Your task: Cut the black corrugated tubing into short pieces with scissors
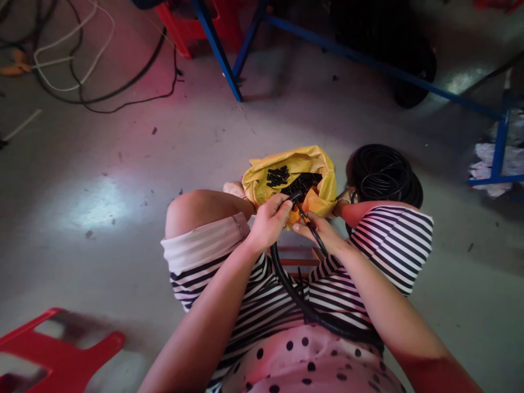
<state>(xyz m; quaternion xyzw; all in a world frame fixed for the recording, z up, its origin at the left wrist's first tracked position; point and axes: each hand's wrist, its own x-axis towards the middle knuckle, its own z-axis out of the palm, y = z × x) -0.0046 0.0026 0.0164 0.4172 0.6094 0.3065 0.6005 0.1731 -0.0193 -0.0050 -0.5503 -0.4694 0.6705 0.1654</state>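
My left hand [270, 217] is closed around the end of a black ribbed hose [281, 270], whose length curves down across my lap. In my right hand [326, 233] is a slim black-handled hand tool [315, 233], its tip touching or very near the hose end; its exact kind is not clear. Both hands are over a yellow bag [321, 158] standing open on the floor between my feet. Inside it lie several short black tube pieces [278, 176], partly hidden by my hands.
A coil of black hose [385, 174] lies by my right foot. Red stools stand at lower left [53, 349] and behind the blue metal frame [319, 38]. Loose cables [102, 101] lie at upper left, and white bundles [487, 164] at far right.
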